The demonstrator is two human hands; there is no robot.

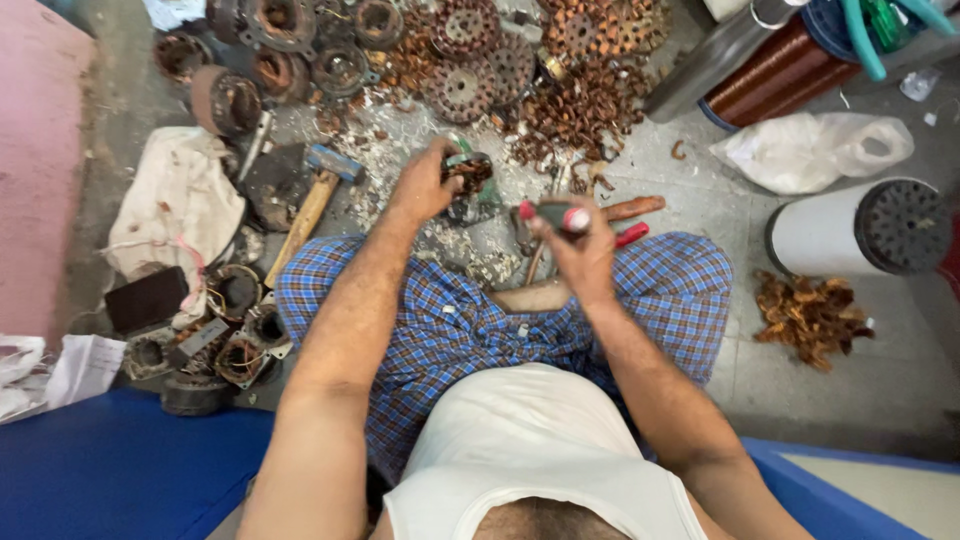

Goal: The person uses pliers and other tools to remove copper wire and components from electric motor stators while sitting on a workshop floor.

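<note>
Grey concrete floor (700, 200), pink wall (35, 180), blue mat (110, 460).

Small round motor stator (468, 172) with copper windings, upright; red-handled tool (560, 215) tilted beside it.

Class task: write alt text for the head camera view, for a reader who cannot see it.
Seen from above, a seated person's left hand grips a small motor stator on the floor while the right hand holds a red-handled tool. A hammer and a pile of copper-wound stators lie around.
</note>
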